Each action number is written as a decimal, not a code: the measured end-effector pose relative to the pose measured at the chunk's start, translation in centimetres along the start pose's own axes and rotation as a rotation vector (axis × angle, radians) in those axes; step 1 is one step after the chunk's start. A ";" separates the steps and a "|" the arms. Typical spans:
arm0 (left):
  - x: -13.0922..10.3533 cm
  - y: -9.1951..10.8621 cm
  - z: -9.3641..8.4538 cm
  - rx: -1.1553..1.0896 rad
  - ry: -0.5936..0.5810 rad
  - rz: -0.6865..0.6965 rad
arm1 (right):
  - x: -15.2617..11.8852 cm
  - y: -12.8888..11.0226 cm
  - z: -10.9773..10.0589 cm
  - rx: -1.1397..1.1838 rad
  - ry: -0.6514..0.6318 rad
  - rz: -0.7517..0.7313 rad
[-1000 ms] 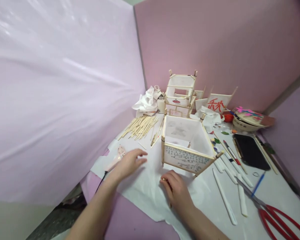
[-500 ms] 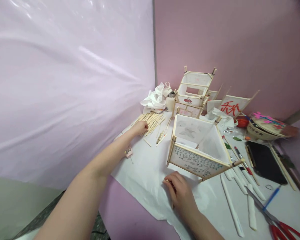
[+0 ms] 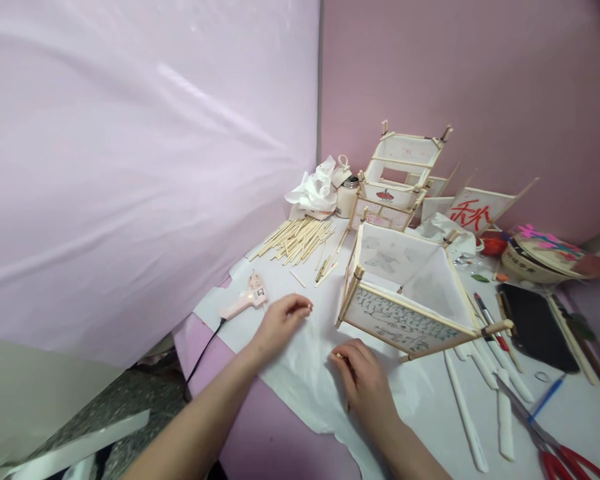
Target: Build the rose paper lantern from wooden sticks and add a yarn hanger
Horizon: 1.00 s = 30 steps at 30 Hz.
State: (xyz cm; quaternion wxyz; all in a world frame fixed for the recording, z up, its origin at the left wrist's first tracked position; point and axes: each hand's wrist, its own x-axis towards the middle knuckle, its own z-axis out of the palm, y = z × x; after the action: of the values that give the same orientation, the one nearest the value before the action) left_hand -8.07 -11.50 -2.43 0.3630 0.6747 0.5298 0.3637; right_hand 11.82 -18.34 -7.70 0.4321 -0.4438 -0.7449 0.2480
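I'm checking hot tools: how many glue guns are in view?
1: the pink glue gun lies on the white sheet, left of the left hand. No other shows, but one could be hidden.

White sheeting (image 3: 305, 380) on the purple table (image 3: 265, 433) bears sticks (image 3: 300, 241).

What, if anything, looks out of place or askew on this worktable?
The white sheet lies askew, its ragged edge leaving part of the purple tabletop uncovered. Farther back, the sticks lie in an untidy heap, with one short stick lying apart from it. I see nothing clearly spilled or broken.
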 end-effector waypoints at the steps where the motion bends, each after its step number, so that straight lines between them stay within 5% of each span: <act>1: -1.3 0.0 0.7 -0.005 -0.030 0.002 | 0.0 0.0 0.0 -0.001 0.008 0.003; 4: -3.3 0.0 1.9 0.022 -0.092 0.021 | -0.1 0.0 0.0 -0.021 0.023 0.016; 12: -3.8 -0.4 3.9 0.023 -0.258 0.097 | -0.1 -0.1 0.1 -0.106 0.027 0.005; 30: -4.3 -1.3 5.1 0.167 -0.194 0.159 | 0.0 0.3 0.2 -0.066 0.015 -0.025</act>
State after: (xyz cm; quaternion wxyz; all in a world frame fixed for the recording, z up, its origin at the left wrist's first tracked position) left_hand -4.92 -15.97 -6.44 0.3251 0.7743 0.4657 0.2791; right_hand 11.79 -18.21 -8.00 0.4258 -0.4502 -0.7550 0.2145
